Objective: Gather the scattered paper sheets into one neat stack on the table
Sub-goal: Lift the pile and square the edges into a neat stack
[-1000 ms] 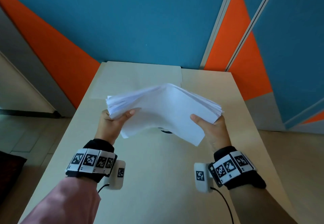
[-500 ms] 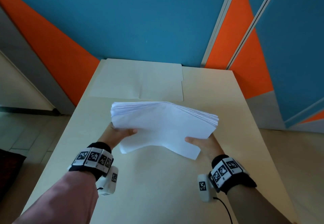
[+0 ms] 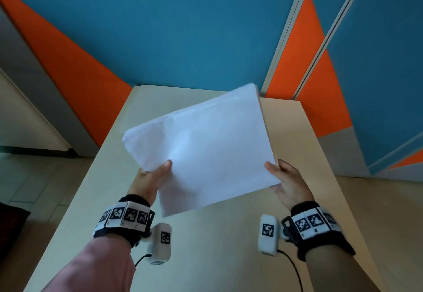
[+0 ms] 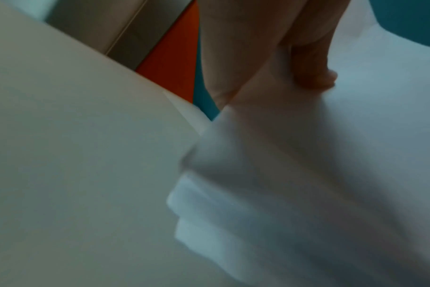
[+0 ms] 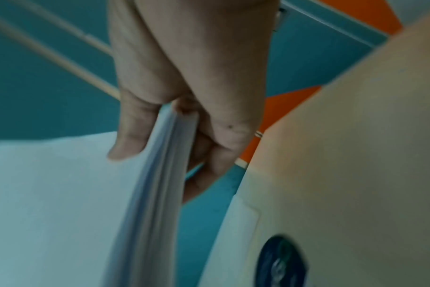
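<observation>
A thick stack of white paper sheets (image 3: 206, 147) is held up off the beige table (image 3: 206, 246), tilted with its face toward me and its far corner raised. My left hand (image 3: 153, 175) grips the stack's lower left edge, thumb on top. My right hand (image 3: 283, 177) grips the right edge, thumb on the face and fingers behind. In the right wrist view the sheet edges (image 5: 165, 165) run between thumb and fingers. The left wrist view shows blurred paper (image 4: 282, 174) under my thumb (image 4: 314, 64).
Large pale sheets (image 3: 146, 99) lie flat at the table's far end, mostly hidden by the stack. A dark round object (image 5: 280, 262) rests on the table beneath the stack, seen only from the right wrist. Blue and orange wall panels stand behind.
The stack went from sagging and roughly level to lifted and tipped up toward me, its far corner raised. Both hands rose and kept their grip.
</observation>
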Available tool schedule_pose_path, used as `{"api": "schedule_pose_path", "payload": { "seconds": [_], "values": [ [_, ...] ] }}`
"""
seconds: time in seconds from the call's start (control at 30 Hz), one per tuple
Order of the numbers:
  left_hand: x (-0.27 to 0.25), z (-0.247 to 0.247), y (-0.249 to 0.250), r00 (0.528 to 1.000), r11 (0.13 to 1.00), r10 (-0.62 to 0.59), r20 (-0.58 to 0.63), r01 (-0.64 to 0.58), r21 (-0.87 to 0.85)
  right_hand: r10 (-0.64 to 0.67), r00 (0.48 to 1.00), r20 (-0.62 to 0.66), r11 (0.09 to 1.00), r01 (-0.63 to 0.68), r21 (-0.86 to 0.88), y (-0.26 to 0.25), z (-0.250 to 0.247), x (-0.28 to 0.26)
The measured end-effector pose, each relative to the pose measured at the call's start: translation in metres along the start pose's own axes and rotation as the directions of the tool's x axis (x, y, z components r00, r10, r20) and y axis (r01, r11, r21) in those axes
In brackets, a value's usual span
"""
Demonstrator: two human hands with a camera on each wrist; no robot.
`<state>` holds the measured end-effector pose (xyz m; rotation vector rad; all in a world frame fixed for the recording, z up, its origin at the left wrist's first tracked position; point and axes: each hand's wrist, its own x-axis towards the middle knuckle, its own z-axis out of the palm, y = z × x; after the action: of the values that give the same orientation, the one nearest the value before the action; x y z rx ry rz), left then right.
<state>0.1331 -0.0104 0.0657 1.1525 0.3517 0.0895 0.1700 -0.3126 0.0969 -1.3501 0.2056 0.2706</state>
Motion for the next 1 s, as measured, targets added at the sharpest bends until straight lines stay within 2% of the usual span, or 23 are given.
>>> {"api": "schedule_pose_path", "payload": {
  "seconds": [0.07,0.13,0.2,0.27,0.33,0.43,0.47,0.53,0.6,0.7,0.8,0.93,1.0],
  "values": [
    [-0.002,0.005,-0.007,0.998,0.992,-0.047,0.029,0.050,-0.115,-0.057,0.998,0.031,0.962,0.047,0.269,-0.002,0.017,-0.005],
    [-0.005,0.011,-0.017,0.992,0.972,-0.111,0.062,0.121,-0.202,-0.055,0.995,0.081,0.933,0.022,0.360,-0.002,0.041,-0.014],
    [-0.007,0.015,-0.026,0.981,0.953,-0.160,0.107,0.182,-0.243,-0.028,0.999,0.041,0.971,0.017,0.238,-0.004,0.061,-0.022],
    [-0.010,0.015,-0.027,0.980,0.956,-0.170,0.101,0.189,-0.226,-0.085,0.995,-0.052,0.994,0.089,0.068,-0.015,0.070,-0.030],
    [-0.009,0.005,-0.023,0.990,0.974,-0.135,0.029,0.138,-0.182,-0.194,0.978,-0.074,0.980,0.197,0.030,-0.028,0.068,-0.031],
    [0.001,-0.014,-0.003,0.997,1.000,-0.020,-0.071,0.020,0.001,-0.280,0.960,0.004,0.957,0.280,-0.082,-0.041,0.060,-0.027],
    [0.004,-0.016,0.006,0.999,0.995,0.020,-0.030,-0.017,0.096,-0.288,0.957,0.035,0.944,0.289,-0.157,-0.043,0.058,-0.026],
    [0.010,-0.010,0.026,0.991,0.966,0.034,0.131,-0.066,0.249,-0.261,0.963,0.073,0.919,0.271,-0.287,-0.043,0.058,-0.023],
    [0.013,0.004,0.040,0.976,0.958,0.034,0.213,-0.093,0.273,-0.229,0.970,0.081,0.912,0.243,-0.330,-0.041,0.061,-0.022],
    [0.009,0.026,0.056,0.960,0.953,0.122,0.251,-0.184,0.240,-0.249,0.966,0.069,0.914,0.258,-0.313,-0.037,0.061,-0.022],
    [0.002,0.036,0.060,0.947,0.935,0.217,0.238,-0.271,0.227,-0.296,0.954,0.039,0.922,0.296,-0.250,-0.038,0.055,-0.019],
    [-0.008,0.041,0.042,0.950,0.906,0.229,0.213,-0.289,0.310,-0.271,0.962,-0.013,0.938,0.261,-0.229,-0.030,0.053,-0.019],
    [-0.011,0.046,0.039,0.943,0.887,0.274,0.190,-0.324,0.328,-0.296,0.953,-0.060,0.941,0.280,-0.190,-0.030,0.053,-0.019]
  ]
}}
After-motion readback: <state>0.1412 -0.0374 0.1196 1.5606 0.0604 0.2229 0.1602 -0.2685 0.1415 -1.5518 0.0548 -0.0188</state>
